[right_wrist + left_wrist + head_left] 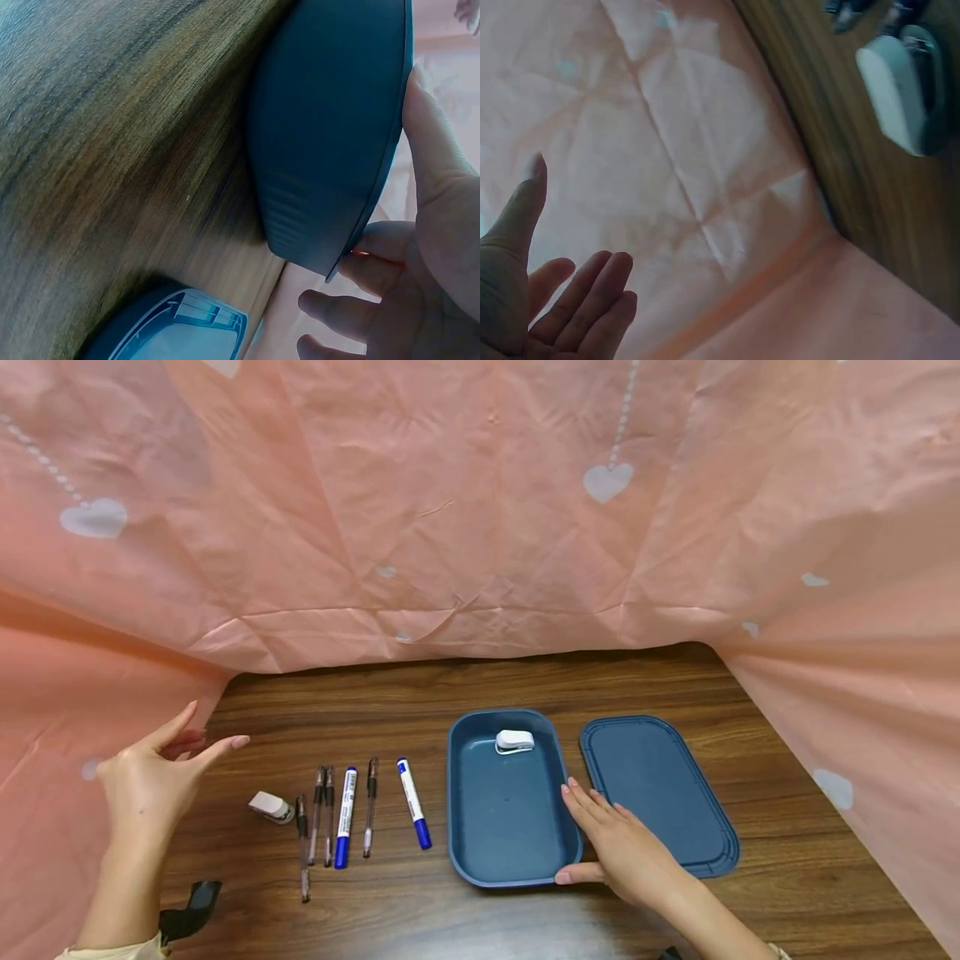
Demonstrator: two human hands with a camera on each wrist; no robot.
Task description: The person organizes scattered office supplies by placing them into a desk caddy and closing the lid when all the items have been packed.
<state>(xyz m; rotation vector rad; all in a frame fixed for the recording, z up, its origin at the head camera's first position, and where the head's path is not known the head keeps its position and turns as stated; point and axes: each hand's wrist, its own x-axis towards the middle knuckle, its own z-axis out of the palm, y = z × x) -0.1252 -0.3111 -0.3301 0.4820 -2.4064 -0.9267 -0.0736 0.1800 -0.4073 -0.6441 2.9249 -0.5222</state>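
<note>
My left hand [150, 785] is raised at the left, thumb and fingers apart with nothing between them; the white stapler [272, 807] on the table is the nearest item to it. The left wrist view shows that hand [555, 292] empty, with the stapler [896, 90] at upper right. My right hand [626, 852] rests against the near right corner of the blue box [510, 883], thumb on the front rim and fingers along the right rim. Inside the box, near its far end, lies another white stapler [514, 742]. From the right wrist, the hand [420, 277] touches the box's edge [322, 135].
Between the left stapler and the box lie several black-capped pens [371, 806] and two blue-capped markers [346, 817], [414, 802]. A blue lid [660, 785] lies right of the box. Pink curtains [487, 527] surround the wooden table [405, 914].
</note>
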